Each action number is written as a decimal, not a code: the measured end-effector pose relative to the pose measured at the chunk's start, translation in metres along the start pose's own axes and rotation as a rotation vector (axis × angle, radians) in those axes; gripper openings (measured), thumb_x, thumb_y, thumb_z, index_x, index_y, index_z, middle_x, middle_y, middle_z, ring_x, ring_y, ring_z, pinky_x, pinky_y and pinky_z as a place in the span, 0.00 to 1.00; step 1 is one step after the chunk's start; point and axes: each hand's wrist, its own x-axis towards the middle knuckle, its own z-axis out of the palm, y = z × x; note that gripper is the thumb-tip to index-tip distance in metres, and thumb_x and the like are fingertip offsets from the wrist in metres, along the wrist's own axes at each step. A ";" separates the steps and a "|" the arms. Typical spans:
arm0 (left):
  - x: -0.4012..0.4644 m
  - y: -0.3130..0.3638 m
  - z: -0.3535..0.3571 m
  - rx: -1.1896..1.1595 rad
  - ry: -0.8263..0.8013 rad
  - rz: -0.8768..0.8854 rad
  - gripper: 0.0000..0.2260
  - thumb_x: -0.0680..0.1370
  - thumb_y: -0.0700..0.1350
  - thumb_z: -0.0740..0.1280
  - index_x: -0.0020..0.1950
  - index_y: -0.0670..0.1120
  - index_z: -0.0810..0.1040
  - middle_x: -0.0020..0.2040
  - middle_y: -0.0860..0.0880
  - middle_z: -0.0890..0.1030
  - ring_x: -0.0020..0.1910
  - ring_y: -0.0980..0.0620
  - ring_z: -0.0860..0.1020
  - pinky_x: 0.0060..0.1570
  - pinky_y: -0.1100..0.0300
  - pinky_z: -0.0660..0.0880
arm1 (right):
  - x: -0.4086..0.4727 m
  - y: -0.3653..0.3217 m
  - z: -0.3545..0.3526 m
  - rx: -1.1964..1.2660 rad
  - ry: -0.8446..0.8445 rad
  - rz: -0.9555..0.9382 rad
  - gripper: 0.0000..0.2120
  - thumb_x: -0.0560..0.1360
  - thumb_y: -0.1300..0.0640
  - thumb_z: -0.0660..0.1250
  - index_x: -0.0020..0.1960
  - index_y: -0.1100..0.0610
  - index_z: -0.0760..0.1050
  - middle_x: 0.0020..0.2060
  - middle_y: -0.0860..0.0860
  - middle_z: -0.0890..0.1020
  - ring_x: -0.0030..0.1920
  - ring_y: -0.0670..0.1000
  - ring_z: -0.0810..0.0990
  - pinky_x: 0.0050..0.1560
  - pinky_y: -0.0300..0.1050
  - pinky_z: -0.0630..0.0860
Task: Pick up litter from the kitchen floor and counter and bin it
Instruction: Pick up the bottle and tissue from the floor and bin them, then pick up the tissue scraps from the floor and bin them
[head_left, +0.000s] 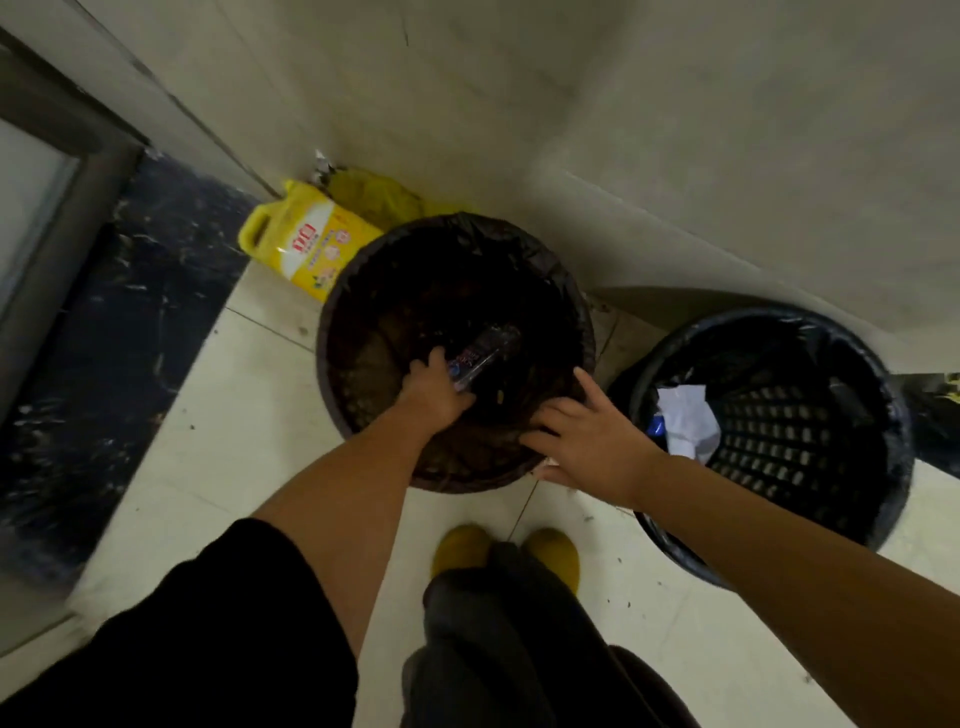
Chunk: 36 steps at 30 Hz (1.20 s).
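A round brown bin (337, 332) lined with a dark bag stands on the floor in front of me. My left hand (434, 392) reaches over its rim and is shut on a clear plastic bottle (485, 351) with a dark label, held inside the bin's mouth. My right hand (587, 439) rests with fingers spread on the bin's near right rim and holds nothing. A second bin (888, 395), a black mesh basket with a black liner, stands to the right with crumpled white paper (685, 421) inside.
A yellow detergent refill pouch (306, 244) and a yellow bag (374, 195) lie in the corner behind the brown bin. The wall runs along the back. A dark marble threshold (119, 332) and a door frame are at the left. My yellow shoes (506, 553) stand on pale tiles.
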 end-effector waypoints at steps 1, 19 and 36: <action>-0.022 0.004 -0.016 0.007 0.014 0.038 0.37 0.74 0.49 0.70 0.77 0.45 0.53 0.71 0.35 0.63 0.69 0.34 0.66 0.70 0.46 0.66 | -0.008 -0.003 -0.020 0.037 -0.035 0.061 0.22 0.64 0.42 0.76 0.55 0.49 0.82 0.49 0.52 0.85 0.56 0.54 0.83 0.68 0.68 0.64; -0.465 0.215 -0.131 0.552 -0.119 0.669 0.21 0.80 0.50 0.60 0.71 0.45 0.65 0.58 0.41 0.80 0.55 0.41 0.79 0.46 0.55 0.73 | -0.319 -0.119 -0.297 0.802 0.158 0.946 0.22 0.81 0.45 0.55 0.71 0.55 0.64 0.66 0.59 0.70 0.62 0.63 0.73 0.57 0.56 0.75; -0.651 0.329 0.329 1.235 -0.506 1.043 0.21 0.80 0.51 0.61 0.71 0.46 0.65 0.60 0.42 0.79 0.58 0.43 0.78 0.58 0.53 0.73 | -0.705 -0.315 -0.041 1.485 0.315 1.863 0.24 0.82 0.45 0.49 0.74 0.53 0.59 0.69 0.55 0.68 0.66 0.57 0.73 0.65 0.52 0.71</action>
